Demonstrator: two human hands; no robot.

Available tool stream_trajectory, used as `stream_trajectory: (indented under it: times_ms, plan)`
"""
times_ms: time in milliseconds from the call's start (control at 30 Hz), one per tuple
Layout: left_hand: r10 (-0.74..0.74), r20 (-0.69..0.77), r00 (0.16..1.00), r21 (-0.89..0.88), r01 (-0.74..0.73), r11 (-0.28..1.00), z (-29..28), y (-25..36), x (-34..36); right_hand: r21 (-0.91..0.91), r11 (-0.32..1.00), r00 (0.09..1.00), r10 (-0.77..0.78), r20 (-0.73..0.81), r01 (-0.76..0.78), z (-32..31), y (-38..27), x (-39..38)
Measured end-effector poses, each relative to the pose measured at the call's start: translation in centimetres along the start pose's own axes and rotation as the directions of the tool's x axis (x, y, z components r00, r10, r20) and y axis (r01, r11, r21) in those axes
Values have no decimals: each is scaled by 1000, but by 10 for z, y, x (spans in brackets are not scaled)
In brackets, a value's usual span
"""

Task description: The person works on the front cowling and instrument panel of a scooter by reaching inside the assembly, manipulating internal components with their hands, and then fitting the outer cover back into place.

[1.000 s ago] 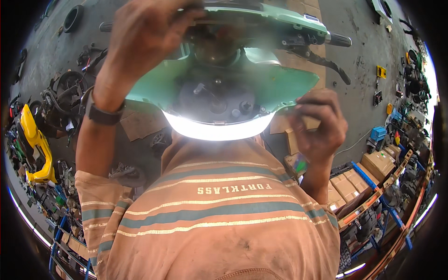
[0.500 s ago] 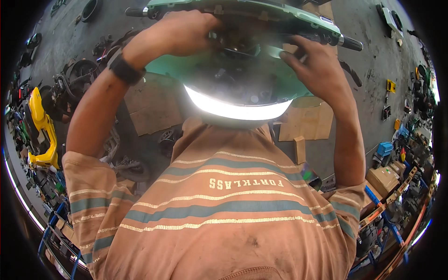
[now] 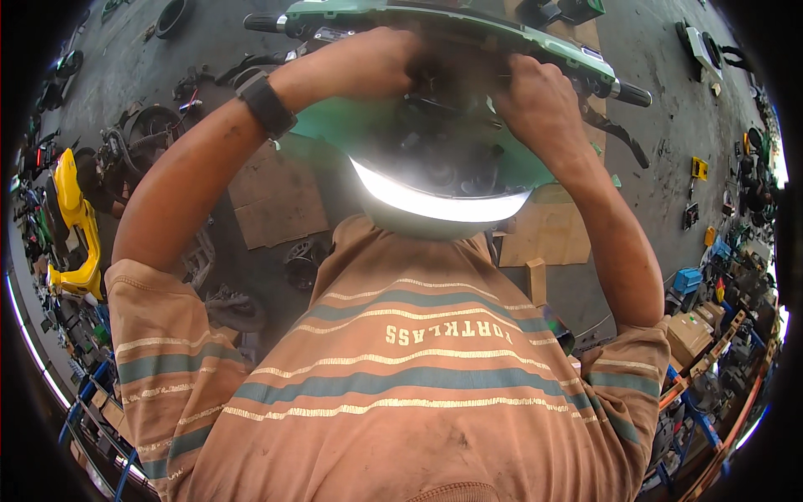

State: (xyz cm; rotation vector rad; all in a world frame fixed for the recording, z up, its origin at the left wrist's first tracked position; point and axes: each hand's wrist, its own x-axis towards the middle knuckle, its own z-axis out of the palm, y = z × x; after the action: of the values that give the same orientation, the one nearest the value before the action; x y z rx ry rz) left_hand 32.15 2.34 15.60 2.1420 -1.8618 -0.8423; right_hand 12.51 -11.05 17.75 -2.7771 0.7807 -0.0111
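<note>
A green scooter handlebar housing (image 3: 335, 138) with a bright white headlight lens (image 3: 439, 202) is in front of me, its open inner side with dark wiring facing me. Black handlebar grips stick out at the left (image 3: 263, 23) and the right (image 3: 631, 94). My left hand (image 3: 372, 63), with a black watch on its wrist, is curled over the housing's upper edge. My right hand (image 3: 539, 105) grips the same edge further right, fingers tucked into the inside. My striped orange shirt fills the lower half of the view.
The concrete floor holds cardboard sheets (image 3: 276, 205) and a wooden block (image 3: 535, 280). A yellow scooter body panel (image 3: 71, 217) and dark engine parts lie at the left. Cardboard boxes (image 3: 690, 335) and a blue box (image 3: 687, 280) stand at the right, and a tyre (image 3: 171, 15) lies at the far left.
My right hand has come up from beside the lens onto the housing's upper edge. My left hand stayed on the housing, which now sits higher in view.
</note>
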Motion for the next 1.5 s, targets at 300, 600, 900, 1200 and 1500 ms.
stream_trajectory:
  times_ms: [300,600,900,1200,1500]
  plan:
    - [1,40,999,-26,0,1000,15,-13,13,154,987,997,-28,-67,38,6,-1,-2]
    - [59,-82,995,-52,-63,997,7,4,-17,253,951,961,116,249,-180,-7,-7,-12]
    - [156,130,979,145,-175,974,-6,21,-34,247,965,984,50,173,-92,-17,-27,-14]
    - [224,109,969,134,-237,962,-12,11,-40,426,903,979,-133,158,54,-2,-28,-9]
    - [107,1,994,17,-107,994,6,0,-38,336,942,974,-59,220,-19,20,-36,11]
